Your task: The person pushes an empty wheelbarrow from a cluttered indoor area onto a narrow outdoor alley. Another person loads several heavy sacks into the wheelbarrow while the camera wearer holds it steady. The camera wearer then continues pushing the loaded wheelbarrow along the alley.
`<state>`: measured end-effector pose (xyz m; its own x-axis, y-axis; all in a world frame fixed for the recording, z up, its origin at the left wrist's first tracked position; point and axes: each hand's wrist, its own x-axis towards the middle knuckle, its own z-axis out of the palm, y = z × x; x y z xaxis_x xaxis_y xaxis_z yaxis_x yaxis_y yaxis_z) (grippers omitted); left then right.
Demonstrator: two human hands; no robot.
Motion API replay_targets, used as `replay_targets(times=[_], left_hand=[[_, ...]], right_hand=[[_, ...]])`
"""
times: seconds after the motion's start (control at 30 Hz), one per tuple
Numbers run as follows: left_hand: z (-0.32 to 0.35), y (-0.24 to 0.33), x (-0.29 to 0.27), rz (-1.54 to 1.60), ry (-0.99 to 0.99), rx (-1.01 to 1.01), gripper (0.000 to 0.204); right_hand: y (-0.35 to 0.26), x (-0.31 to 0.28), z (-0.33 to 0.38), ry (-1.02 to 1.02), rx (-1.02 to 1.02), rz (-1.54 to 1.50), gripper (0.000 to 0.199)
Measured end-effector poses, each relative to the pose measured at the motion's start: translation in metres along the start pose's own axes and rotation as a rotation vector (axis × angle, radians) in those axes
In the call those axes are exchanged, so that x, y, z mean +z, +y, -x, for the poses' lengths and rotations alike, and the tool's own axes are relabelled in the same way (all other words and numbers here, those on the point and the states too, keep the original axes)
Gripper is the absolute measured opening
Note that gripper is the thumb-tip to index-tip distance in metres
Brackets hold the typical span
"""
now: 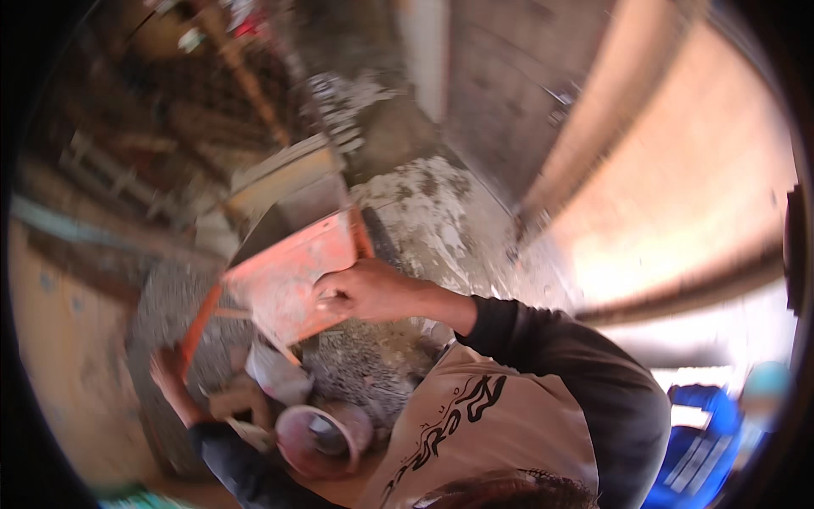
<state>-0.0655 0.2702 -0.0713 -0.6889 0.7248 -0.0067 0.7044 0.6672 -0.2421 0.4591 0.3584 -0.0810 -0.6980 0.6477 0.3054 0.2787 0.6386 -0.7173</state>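
Gripping orange wheelbarrow (284, 273); left hand (170, 366), right hand (365, 290)

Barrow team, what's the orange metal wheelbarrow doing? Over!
Left hand, right hand: each gripping an orange handle. Orange metal wheelbarrow: held by both. Round pink plastic bucket: near the body, maybe in the way.

Wheelbarrow (292, 267): turned an orange end toward both hands.
Left hand (168, 365): gripped the left handle (200, 327).
Right hand (360, 290): curled around the right handle (362, 236), close to that orange end.
Pink bucket (292, 428): sat beside the left sleeve (242, 462), holding something grey (326, 434).
White bag (278, 373): rested just beyond the bucket.
Floor (432, 208): bore pale patches.
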Motion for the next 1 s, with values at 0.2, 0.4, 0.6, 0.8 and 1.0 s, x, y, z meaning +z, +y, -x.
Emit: replay_targets(times=[0.2, 0.4, 0.6, 0.8, 1.0], left_hand=[[-0.019, 0.03, 0.006, 0.335, -0.313, -0.061, 0.063], [-0.011, 0.022, 0.007, 0.342, -0.233, -0.005, 0.064], [-0.024, -0.004, 0.015, 0.255, -0.184, 0.212, 0.066], [-0.014, 0.013, 0.011, 0.292, -0.134, 0.176, 0.067], [-0.014, 0.016, 0.01, 0.299, -0.087, 0.214, 0.065]], right_hand=[[0.008, 0.0, 0.023, 0.166, 0.025, -0.03, 0.027], [0.01, 0.015, 0.02, 0.302, 0.094, -0.101, 0.028], [0.008, 0.022, 0.016, 0.408, 0.107, -0.17, 0.027], [0.015, 0.029, 0.017, 0.547, 0.121, -0.185, 0.023], [0.026, 0.041, 0.013, 0.689, 0.134, -0.009, 0.025]])
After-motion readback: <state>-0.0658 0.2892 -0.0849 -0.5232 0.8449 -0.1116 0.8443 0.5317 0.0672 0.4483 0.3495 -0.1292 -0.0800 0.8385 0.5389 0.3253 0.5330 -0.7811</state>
